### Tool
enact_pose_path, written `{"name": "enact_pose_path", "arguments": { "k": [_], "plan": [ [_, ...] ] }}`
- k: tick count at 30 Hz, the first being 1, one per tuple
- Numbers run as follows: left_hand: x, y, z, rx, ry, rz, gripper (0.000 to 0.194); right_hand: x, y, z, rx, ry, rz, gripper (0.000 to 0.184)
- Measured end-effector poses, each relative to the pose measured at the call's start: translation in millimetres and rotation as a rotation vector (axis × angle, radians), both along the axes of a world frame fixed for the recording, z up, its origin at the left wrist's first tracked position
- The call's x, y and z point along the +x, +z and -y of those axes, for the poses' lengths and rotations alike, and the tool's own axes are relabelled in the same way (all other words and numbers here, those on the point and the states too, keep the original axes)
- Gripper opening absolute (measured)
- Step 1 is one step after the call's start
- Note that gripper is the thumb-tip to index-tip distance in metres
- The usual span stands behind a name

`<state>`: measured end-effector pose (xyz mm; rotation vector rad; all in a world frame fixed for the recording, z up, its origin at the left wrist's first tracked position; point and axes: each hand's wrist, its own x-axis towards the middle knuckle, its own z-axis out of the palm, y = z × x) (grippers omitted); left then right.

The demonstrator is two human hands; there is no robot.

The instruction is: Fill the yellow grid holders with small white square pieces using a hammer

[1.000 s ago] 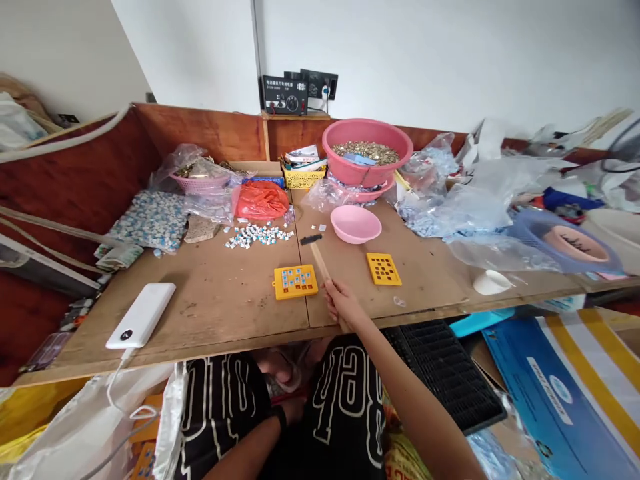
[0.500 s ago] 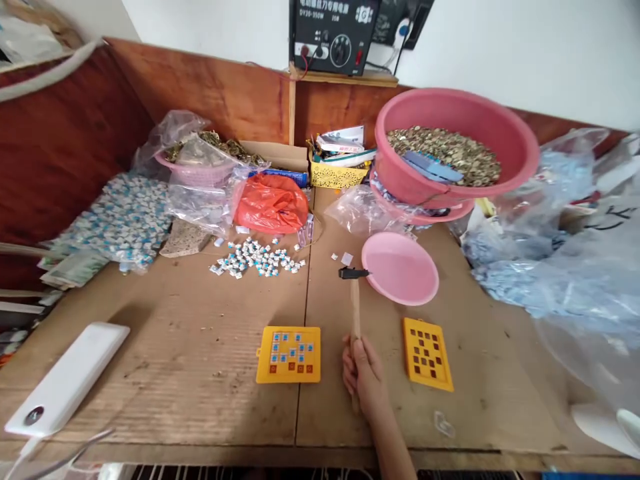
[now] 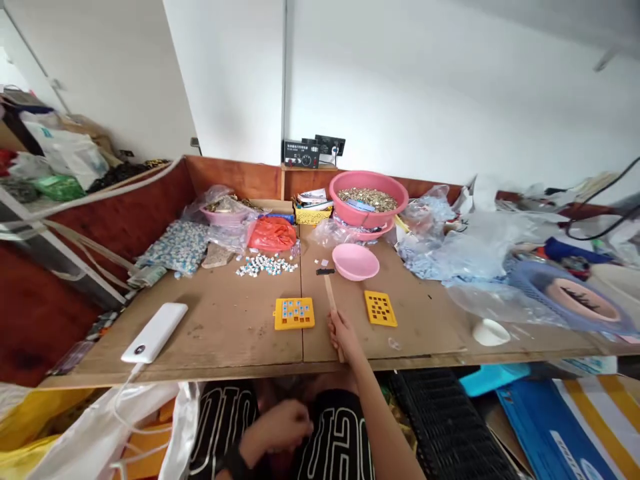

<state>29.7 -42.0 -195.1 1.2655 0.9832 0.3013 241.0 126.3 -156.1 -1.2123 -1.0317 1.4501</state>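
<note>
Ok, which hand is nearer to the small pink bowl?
The right. The right hand grips a stick over the table, on the near side of the small pink bowl; the left hand is farther back, over the lap.

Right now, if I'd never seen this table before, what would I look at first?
Probably the big pink tub at the back, heaped with little goldish bits, and the bright red bag left of it. Nearer the front, the right hand holds a wooden stick, between a left yellow tray and a right yellow tray.
</note>
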Motion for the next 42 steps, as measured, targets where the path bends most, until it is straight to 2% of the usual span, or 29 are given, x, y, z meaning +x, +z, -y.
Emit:
{"name": "enact_pose_path", "arguments": {
  "k": [2, 3, 4, 5, 7, 8, 11, 15, 20, 27, 37, 42],
  "plan": [
    [-33, 28.6, -30, 0.074, 0.128, 0.006, 0.054, -1, -5.5, 8, 0.001, -0.017, -0.024, 0.072],
    [-53, 44.3, -53, 0.140, 0.234, 0.000, 0.059, -1, -7.3, 10, -0.003, -0.025, -0.034, 0.072],
    [-74, 59.8, -79, 0.271, 0.383, -0.023, 0.060, -2, -8.2, 10, -0.012, -0.028, -0.039, 0.071],
    [-95, 74.2, -106, 0.416, 0.521, -0.113, 0.060, -3, -8.5, 10, -0.021, -0.029, -0.042, 0.069],
    [-132, 97.0, -162, 0.668, 0.763, -0.527, 0.054, -5, -8.1, 9, -0.040, -0.029, -0.045, 0.066],
    [-146, 104.7, -188, 0.702, 0.819, -0.633, 0.048, -5, -7.6, 8, -0.047, -0.029, -0.047, 0.064],
    [-173, 113.0, -249, 0.726, 0.860, -0.793, 0.035, -4, -6.9, 7, -0.054, -0.036, -0.061, 0.062],
    [-185, 101.6, -292, 0.758, 0.792, -0.920, 0.031, -2, -7.8, 6, -0.055, -0.054, -0.078, 0.064],
    [-193, 80.7, -304, 0.860, 0.650, -0.959, 0.028, -2, -9.9, 5, -0.065, -0.065, -0.090, 0.066],
    [-190, 63.6, -286, 0.988, 0.468, -0.911, 0.031, 0, -11.4, 7, -0.072, -0.060, -0.098, 0.068],
    [-178, 67.2, -262, 1.077, 0.205, -0.811, 0.037, -4, -2.7, 7, -0.070, -0.082, -0.086, 0.064],
    [-164, 60.2, -246, 1.079, 0.193, -0.764, 0.033, -3, 2.1, 7, -0.073, -0.088, -0.062, 0.062]
  ]
}}
